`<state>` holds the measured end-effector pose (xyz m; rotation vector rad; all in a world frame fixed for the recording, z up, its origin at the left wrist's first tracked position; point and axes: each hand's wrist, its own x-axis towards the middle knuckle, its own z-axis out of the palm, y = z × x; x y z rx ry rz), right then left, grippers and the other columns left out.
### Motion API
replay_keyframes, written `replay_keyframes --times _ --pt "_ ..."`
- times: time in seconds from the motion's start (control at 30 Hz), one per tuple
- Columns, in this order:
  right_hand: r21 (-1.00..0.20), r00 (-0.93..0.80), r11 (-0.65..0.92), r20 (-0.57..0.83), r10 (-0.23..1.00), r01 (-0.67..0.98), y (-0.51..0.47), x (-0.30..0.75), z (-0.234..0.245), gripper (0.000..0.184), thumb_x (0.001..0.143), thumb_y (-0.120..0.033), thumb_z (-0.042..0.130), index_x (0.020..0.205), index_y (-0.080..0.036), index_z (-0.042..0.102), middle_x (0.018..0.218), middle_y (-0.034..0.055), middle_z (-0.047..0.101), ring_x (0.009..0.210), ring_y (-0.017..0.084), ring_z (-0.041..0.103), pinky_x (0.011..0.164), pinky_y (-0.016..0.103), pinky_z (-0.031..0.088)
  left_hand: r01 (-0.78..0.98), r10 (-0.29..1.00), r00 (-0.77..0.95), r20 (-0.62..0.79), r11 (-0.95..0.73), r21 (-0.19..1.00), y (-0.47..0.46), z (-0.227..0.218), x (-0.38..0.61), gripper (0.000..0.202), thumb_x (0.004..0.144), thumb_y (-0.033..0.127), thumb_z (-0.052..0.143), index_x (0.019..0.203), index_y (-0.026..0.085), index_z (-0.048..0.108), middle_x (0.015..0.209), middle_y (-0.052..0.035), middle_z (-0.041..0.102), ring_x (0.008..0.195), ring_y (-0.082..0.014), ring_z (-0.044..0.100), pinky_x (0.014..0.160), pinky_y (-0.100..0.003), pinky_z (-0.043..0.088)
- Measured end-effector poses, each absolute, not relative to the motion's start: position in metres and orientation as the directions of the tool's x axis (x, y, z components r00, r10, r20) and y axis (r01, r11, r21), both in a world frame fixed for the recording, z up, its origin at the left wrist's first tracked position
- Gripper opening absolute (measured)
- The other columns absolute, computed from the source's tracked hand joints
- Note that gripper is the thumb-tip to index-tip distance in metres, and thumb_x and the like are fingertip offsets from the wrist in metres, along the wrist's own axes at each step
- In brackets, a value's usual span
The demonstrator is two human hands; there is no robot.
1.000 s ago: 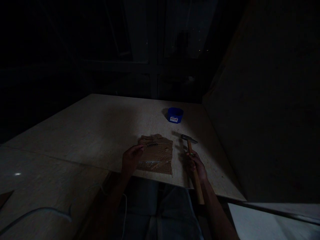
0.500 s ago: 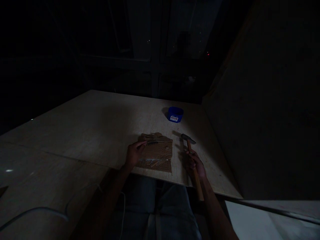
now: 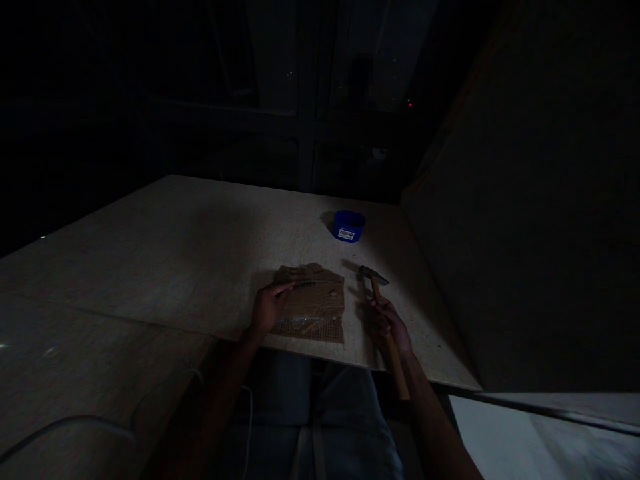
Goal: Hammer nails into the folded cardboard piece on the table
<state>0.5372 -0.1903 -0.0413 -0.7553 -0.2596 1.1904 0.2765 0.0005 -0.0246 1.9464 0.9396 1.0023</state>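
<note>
The right hand is closing its fingers around the wooden handle of a hammer and is holding it just inside the near edge of the tabletop, toward the near right corner. The metal hammer head is pointing toward the far edge, and the butt of the handle is extending past the near edge. The left hand is lying partly open, palm down, at the left side of a cardboard piece. Its fingertips are reaching the left end of a dark ridged strip; whether they are pinching it cannot be told in the low light.

The cardboard piece is lying flat beside the near edge, left of the hammer, with a torn upper border and a row of open cells along its lower border. The ridged strip is resting on its upper part.

Farther out, a blue container with a white label is standing near the far edge, toward the far right corner. An upright panel is bounding the right edge. A seam is crossing the left part of the tabletop, and a cable is lying on the surface at lower left.
</note>
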Motion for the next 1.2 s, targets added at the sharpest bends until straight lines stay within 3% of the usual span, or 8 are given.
replay_keyframes --times 0.27,0.47,0.67,0.8,0.93,1.07,1.2 --pt "-0.655 0.376 0.165 -0.196 0.906 -0.737 -0.192 0.535 -0.038 0.029 0.073 -0.014 0.078 0.096 -0.022 0.062 0.062 -0.0104 0.055 0.034 0.0 0.038 0.029 0.008 0.035 0.259 0.849 0.431 0.305 -0.441 0.859 0.002 -0.027 0.273 0.025 0.089 0.028 0.058 0.1 0.02 0.078 0.102 -0.0053 0.078 0.096 -0.0226 0.074 0.09 -0.037 0.059" --pt "-0.743 0.44 0.142 -0.221 0.87 -0.654 -0.192 0.53 -0.031 0.03 0.071 -0.021 0.081 0.094 -0.021 0.062 0.056 -0.0118 0.051 0.032 0.001 0.035 0.028 0.009 0.033 0.254 0.848 0.431 0.309 -0.443 0.86 0.003 -0.032 0.272 0.026 0.088 0.031 0.061 0.108 0.022 0.075 0.107 -0.0047 0.078 0.099 -0.0222 0.074 0.092 -0.037 0.059" --pt "-0.854 0.623 0.19 -0.184 0.761 -0.485 -0.192 0.517 -0.021 0.045 0.065 -0.024 0.083 0.1 -0.024 0.055 0.081 -0.0069 0.068 0.032 0.001 0.039 0.026 0.012 0.034 0.271 0.846 0.443 0.296 -0.442 0.855 0.003 -0.038 0.272 0.035 0.088 0.029 0.065 0.122 0.024 0.066 0.103 -0.0043 0.078 0.097 -0.0206 0.074 0.091 -0.034 0.058" --pt "-0.956 0.664 0.151 -0.057 0.746 -0.251 -0.195 0.495 0.012 0.047 0.072 -0.032 0.08 0.109 -0.027 0.052 0.089 -0.0041 0.07 0.031 0.003 0.042 0.026 0.015 0.034 0.251 0.828 0.464 0.314 -0.463 0.85 0.003 -0.041 0.273 0.033 0.089 0.026 0.064 0.121 0.024 0.065 0.108 -0.0041 0.077 0.098 -0.0194 0.074 0.091 -0.033 0.058" --pt "-0.994 0.531 0.033 0.082 0.843 0.1 -0.198 0.466 0.066 0.04 0.086 -0.035 0.071 0.122 -0.028 0.055 0.09 -0.0011 0.069 0.039 0.005 0.047 0.032 0.017 0.038 0.24 0.821 0.462 0.337 -0.481 0.843 0.003 -0.044 0.272 0.033 0.089 0.024 0.064 0.121 0.023 0.065 0.105 -0.0047 0.077 0.096 -0.0192 0.074 0.089 -0.033 0.059" --pt "-0.863 0.202 0.038 0.16 0.966 0.504 -0.186 0.444 0.101 0.037 0.09 -0.027 0.066 0.127 -0.026 0.063 0.089 0.0029 0.071 0.054 0.011 0.057 0.048 0.02 0.047 0.255 0.812 0.441 0.383 -0.523 0.813 0.004 -0.047 0.272 0.031 0.088 0.022 0.065 0.12 0.023 0.066 0.107 -0.0058 0.076 0.095 -0.0194 0.074 0.089 -0.034 0.059" --pt "-0.764 0.055 0.1 0.174 0.983 0.637 -0.165 0.432 0.103 0.038 0.094 -0.025 0.06 0.131 -0.026 0.063 0.097 0.0058 0.074 0.071 0.018 0.068 0.066 0.026 0.054 0.256 0.807 0.435 0.399 -0.536 0.805 0.005 -0.047 0.273 0.027 0.086 0.02 0.067 0.113 0.022 0.068 0.109 -0.0071 0.074 0.09 -0.0191 0.075 0.087 -0.033 0.06"
